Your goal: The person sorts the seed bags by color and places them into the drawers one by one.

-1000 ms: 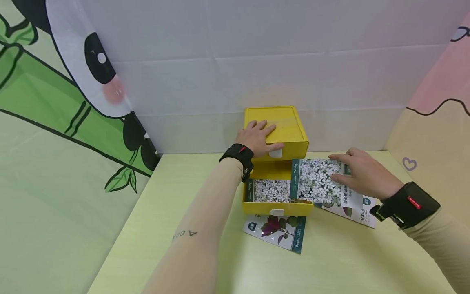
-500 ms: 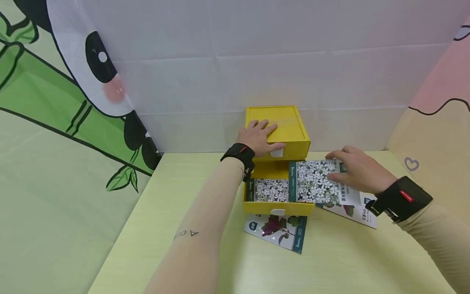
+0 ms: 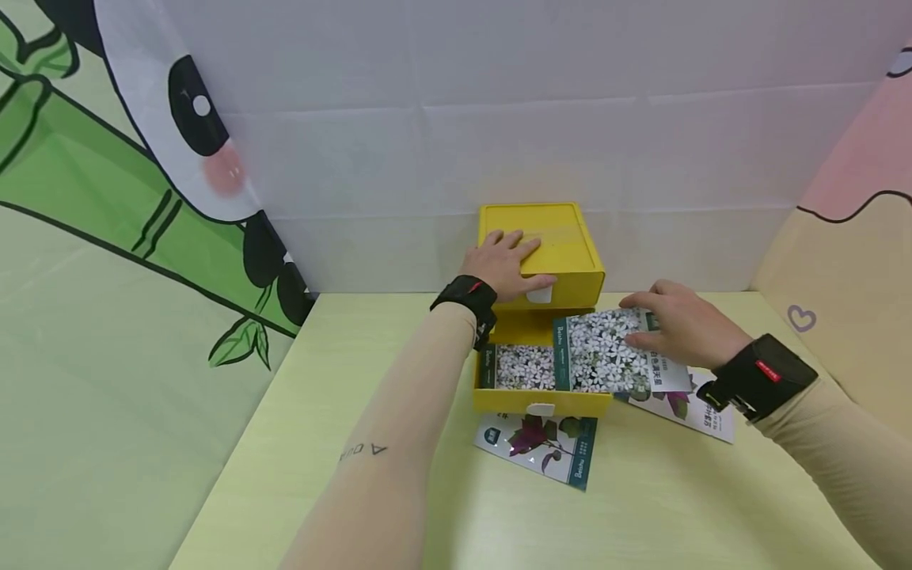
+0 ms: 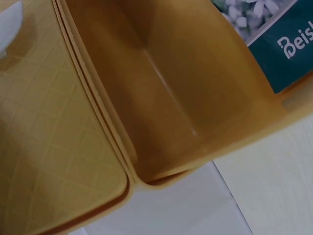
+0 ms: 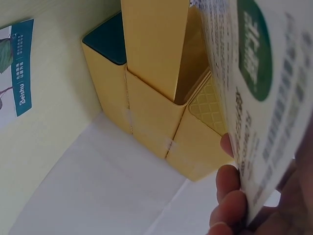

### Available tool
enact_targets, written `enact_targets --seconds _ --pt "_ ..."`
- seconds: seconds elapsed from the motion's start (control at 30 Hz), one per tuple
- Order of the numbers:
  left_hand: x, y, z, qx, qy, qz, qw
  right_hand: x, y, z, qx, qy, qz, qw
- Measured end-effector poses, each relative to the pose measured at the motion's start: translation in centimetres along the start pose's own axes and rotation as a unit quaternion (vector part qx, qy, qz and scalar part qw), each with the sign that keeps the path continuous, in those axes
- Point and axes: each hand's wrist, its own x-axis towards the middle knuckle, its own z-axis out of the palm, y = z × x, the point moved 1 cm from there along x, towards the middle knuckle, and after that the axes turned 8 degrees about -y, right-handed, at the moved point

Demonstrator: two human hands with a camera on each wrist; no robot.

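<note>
Yellow plastic box [image 3: 563, 249], matching drawer [image 3: 499, 402] pulled out. Left hand [image 3: 499, 267] rests spread atop the box, likely steadying it. Right-front of the box, right hand [image 3: 684, 321] pinches a rectangular white-flowered packet [image 3: 606, 356] endwise, apparently leaving its far end free over the drawer.

The kind of room is unclear: a screened-off corner, its tabletop [image 3: 655, 507] against a creased backdrop [image 3: 513, 142] printed with a cartoon animal [image 3: 198, 119].
</note>
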Motion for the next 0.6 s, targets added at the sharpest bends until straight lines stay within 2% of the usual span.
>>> enact_targets --seconds 0.3,0.6 --pt "0.0 0.2 0.0 0.005 0.002 -0.006 1.0000 1.0 -0.2 0.4 -0.005 -0.017 0.011 0.9998" --pt "-0.2 0.2 -0.1 0.008 0.003 -0.007 0.9999 2.1 -0.3 0.8 -0.006 -0.040 -0.001 0.9992"
